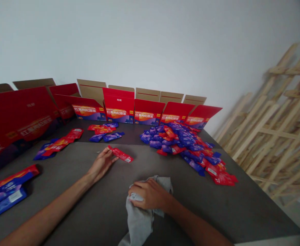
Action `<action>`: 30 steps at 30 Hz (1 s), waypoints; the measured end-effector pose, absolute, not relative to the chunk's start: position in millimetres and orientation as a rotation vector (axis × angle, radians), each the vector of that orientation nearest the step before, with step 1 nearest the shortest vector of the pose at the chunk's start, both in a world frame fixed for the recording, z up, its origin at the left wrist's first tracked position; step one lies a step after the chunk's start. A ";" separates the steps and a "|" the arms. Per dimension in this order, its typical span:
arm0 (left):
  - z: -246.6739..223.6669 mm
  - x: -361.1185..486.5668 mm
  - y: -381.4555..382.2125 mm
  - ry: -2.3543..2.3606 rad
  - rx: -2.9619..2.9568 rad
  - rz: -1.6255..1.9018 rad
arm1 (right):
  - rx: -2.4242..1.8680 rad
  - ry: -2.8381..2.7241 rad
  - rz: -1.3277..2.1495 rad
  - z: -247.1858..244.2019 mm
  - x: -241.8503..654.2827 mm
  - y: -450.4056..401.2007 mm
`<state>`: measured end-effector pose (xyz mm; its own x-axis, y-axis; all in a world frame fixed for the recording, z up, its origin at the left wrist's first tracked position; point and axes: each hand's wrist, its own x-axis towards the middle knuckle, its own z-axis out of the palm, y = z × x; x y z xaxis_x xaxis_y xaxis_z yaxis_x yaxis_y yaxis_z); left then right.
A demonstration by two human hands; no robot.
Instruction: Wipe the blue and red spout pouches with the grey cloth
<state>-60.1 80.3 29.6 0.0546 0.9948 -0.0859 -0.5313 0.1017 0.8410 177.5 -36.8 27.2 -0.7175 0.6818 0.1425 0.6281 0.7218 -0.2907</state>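
While a red stick sachet is pinched at one end by the thumb and fingers of the left hand, a grey cloth is bunched in the right hand, with the fingers curled down over it. The left grip looks light, with contact seen at the sachet's tip only. The sachet is held just ahead of the hand, clear of everything else on the dark grey table, where it appears to be kept separate.

A loose heap of purple and red sachets is piled to the right, with the colours mixed. A smaller sachet group and a second sachet group are spread further left, seemingly set apart from the heap. Red printed cartons are stood along the far edge, tilted, with kraft flaps raised and print facing the person, apparently for easy reach. Their contents cannot be seen from this angle. Larger red cartons are propped at left, and blue-and-red packs lie near the left edge. Pale wooden frames are leaned against a white wall.
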 end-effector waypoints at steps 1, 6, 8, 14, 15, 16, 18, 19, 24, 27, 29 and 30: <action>28.9 -55.3 72.8 0.789 0.668 1.325 | -1.033 -2.692 0.328 27.5 177.4 -37.0; 23.3 -38.5 56.5 0.715 0.479 1.295 | -0.975 -2.725 0.332 26.0 176.7 -37.2; 20.6 -35.4 53.2 0.691 0.462 1.263 | -0.948 -2.721 0.326 24.7 175.9 -37.3; 21.4 -21.4 28.6 0.673 0.557 1.124 | -0.927 -2.671 0.383 22.5 172.9 -38.4; 22.1 -17.2 22.7 0.674 0.586 1.098 | -0.934 -2.665 0.391 22.3 172.6 -38.5; 22.6 -12.8 16.7 0.676 0.617 1.078 | -0.942 -2.661 0.395 21.9 172.4 -38.5; 22.2 -4.2 5.9 0.705 0.696 1.048 | -0.964 -2.648 0.389 20.9 171.9 -38.4; 21.5 -0.5 1.5 0.732 0.756 1.027 | -0.974 -2.635 0.383 20.1 171.5 -38.4; 18.8 6.3 -8.3 0.771 1.144 0.973 | -0.959 -2.554 0.401 16.8 169.9 -39.1; 18.0 3.7 -6.1 0.721 1.221 1.039 | -0.933 -2.551 0.407 17.2 171.7 -39.1; 15.9 1.4 -2.6 0.754 1.209 1.041 | -0.966 -2.575 0.367 18.6 174.4 -38.0; 14.3 0.4 -0.7 0.796 1.193 1.029 | -1.000 -2.581 0.334 19.5 175.9 -36.9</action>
<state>0.4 -0.7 14.3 0.3520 0.9356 0.0272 -0.2083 0.0499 0.9768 175.9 -36.9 19.5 -0.6888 0.6849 0.2376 0.6018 0.7229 -0.3394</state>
